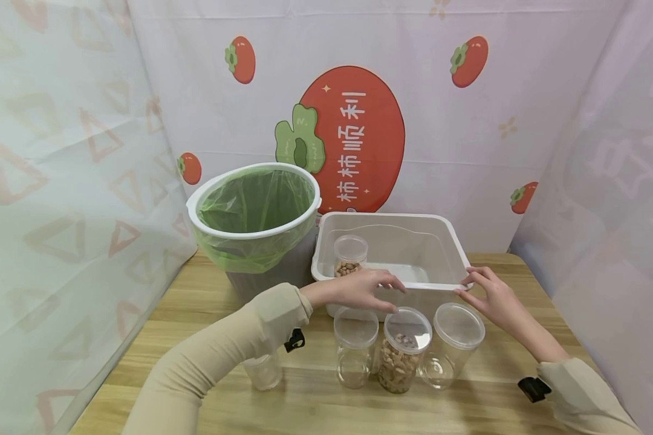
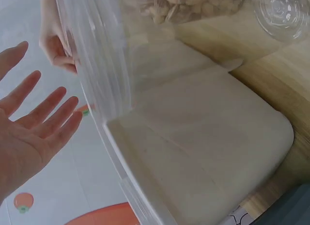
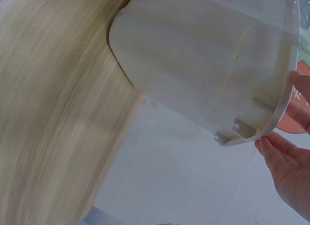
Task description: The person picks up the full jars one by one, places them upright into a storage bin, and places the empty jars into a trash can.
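Note:
My right hand [image 1: 492, 299] pinches the front right corner of a white plastic bin's rim [image 3: 278, 116], fingers over the edge and thumb outside. With fingers spread, my left hand [image 1: 356, 291] hovers by the bin's front edge and holds nothing; the left wrist view shows its palm [image 2: 22, 142]. Inside the bin [image 1: 413, 225], at the left, is a clear lidded jar [image 1: 350, 257] of nuts. In front of the bin stand three lidded jars: a see-through jar [image 1: 355, 356] at left, a jar of cashew-like nuts [image 1: 397, 362], and another see-through jar [image 1: 451, 344] at right.
A grey trash can with a green liner [image 1: 245, 254] stands left of the bin. A small clear container [image 1: 265, 371] sits partly behind my left forearm on the wooden table [image 1: 305, 405]. Printed cloth [image 1: 424, 151] hangs behind and at both sides.

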The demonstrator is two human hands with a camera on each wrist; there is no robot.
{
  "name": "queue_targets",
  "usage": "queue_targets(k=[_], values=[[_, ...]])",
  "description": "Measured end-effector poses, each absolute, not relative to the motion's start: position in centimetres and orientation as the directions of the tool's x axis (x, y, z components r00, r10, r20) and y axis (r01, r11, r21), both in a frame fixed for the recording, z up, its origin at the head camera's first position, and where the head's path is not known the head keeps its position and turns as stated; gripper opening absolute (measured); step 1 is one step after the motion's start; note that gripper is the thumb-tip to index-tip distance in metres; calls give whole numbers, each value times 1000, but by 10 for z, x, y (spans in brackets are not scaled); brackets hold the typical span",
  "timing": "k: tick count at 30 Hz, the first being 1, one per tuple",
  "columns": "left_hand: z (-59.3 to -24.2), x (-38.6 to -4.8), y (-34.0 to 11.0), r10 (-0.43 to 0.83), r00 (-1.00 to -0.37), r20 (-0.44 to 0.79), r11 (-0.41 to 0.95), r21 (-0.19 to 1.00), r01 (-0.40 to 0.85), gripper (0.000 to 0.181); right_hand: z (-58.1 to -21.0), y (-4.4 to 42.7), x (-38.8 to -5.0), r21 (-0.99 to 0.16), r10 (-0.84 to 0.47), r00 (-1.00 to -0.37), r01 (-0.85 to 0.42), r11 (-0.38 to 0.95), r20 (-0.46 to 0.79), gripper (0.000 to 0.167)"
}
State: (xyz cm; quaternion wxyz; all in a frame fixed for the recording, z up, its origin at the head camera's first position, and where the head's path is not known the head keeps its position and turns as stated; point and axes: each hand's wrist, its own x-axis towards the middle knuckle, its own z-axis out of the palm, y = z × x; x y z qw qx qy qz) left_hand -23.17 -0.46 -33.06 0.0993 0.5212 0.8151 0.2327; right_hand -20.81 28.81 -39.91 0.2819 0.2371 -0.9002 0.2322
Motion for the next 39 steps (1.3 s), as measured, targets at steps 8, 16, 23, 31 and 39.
queue_targets(k=[8, 16, 23, 31, 39], values=[[-344, -228, 6, 917, -398, -3, 355, 455, 816, 48, -400, 288, -208, -282, -298, -728, -559, 780, 618, 18], [-343, -216, 13, 922, -382, -56, 361, 476, 802, 63, -401, 288, -208, -288, -296, -731, -557, 779, 615, 18], [-342, -211, 16, 909, -399, -124, 408, 468, 784, 73, -401, 288, -208, -291, -291, -735, -552, 781, 612, 18], [-342, -208, 19, 902, -397, -171, 429, 461, 777, 81, -401, 288, -208, -290, -293, -730, -557, 778, 618, 18], [-346, -210, 21, 901, -399, -171, 432, 440, 787, 84, -399, 288, -208, -286, -296, -725, -561, 776, 622, 18]])
